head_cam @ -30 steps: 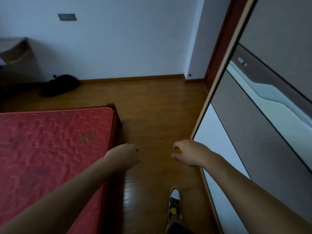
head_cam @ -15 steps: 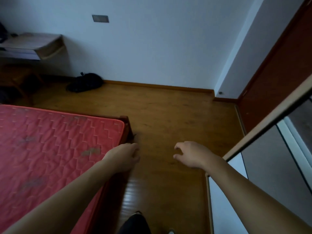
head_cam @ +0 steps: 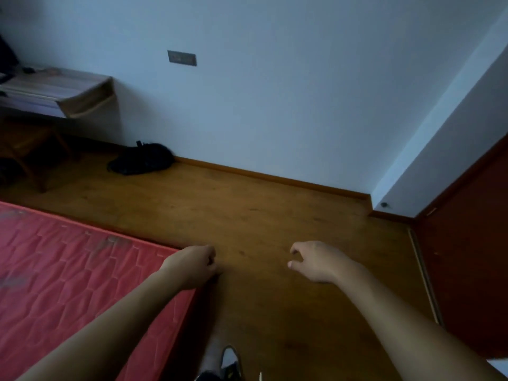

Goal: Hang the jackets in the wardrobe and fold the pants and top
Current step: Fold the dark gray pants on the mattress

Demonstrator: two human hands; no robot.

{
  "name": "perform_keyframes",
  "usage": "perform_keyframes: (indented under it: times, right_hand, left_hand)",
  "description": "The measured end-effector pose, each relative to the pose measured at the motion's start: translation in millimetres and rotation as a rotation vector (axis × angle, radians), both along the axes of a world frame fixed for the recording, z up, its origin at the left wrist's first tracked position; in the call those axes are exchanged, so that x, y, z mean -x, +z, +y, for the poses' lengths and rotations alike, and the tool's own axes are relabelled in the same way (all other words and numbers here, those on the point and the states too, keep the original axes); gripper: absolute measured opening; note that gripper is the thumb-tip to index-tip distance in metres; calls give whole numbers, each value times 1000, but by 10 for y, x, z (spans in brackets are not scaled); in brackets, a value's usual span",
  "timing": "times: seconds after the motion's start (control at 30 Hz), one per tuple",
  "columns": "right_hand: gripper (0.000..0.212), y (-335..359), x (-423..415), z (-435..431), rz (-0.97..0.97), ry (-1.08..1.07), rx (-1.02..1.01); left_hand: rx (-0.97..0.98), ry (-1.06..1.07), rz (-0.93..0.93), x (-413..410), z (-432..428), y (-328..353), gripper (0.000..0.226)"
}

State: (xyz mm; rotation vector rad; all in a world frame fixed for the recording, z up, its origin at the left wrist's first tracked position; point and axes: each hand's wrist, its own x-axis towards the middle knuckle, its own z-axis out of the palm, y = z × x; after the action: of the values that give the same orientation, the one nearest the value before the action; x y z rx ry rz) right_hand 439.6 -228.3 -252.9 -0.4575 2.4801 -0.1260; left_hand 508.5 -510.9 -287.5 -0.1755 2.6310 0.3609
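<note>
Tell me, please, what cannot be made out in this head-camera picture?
Head view only:
Dark heap by the wall: too dim and small to tell bag from clothing.
Mattress: cut off by the left and bottom edges, surface blurred.
Shoe: cut off by the bottom edge.
Shelf: its contents lost in shadow and at the left edge.
Jackets, pants, top, wardrobe: none recognisable in the frame.
</note>
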Motion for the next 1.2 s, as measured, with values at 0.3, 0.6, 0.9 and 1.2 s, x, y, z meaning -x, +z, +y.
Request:
perform_keyframes:
  times: [0.3,0.6,0.9,1.2]
  right_hand:
    - [49,-7,1886,-644,-2,45,2]
    - [47,-290,4241,-1272,33,225,3]
    - [51,-179,5986,-2510,3,511,20]
    - [53,-310,6903,-4529,-13,773,12]
  left_hand:
    - [13,147,-49,1697,-739,85,45]
    - [55,382,-6,3468,-1205,-125,48]
    - [43,640,-25,4463,-1796,0,48]
    - [41,872,-42,4893,-3279,-201,47]
